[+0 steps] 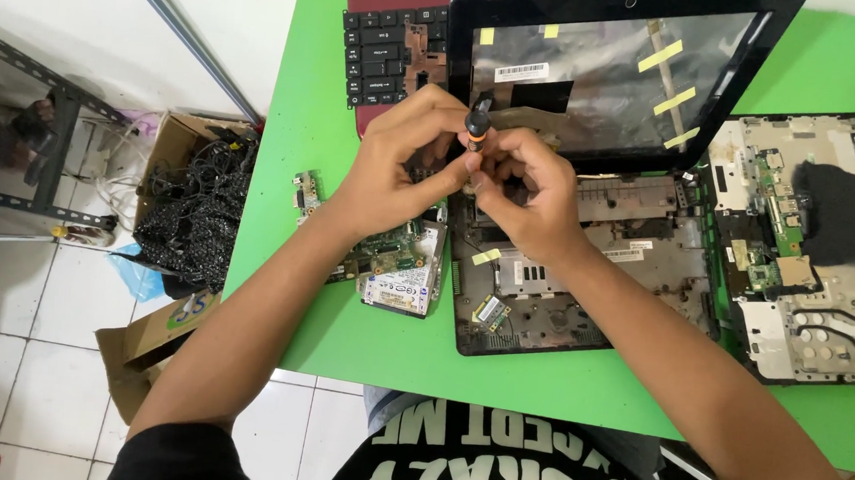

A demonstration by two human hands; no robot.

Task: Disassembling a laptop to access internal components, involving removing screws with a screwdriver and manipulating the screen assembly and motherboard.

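Observation:
My left hand [403,158] and my right hand [531,192] meet above a dismantled laptop base [585,281] on the green table [340,344]. Both hands pinch a small screwdriver [477,123] with a black handle and an orange band, held upright between the fingertips. The tip is hidden by my fingers. Just behind the hands lies a black screen bezel [620,73] with yellow tape strips on its panel.
A black keyboard [385,57] lies at the back left. A hard drive [404,289] and a green circuit board [305,193] sit left of the base. Another opened chassis [807,257] lies at the right. Cardboard boxes of cables [194,204] stand on the floor.

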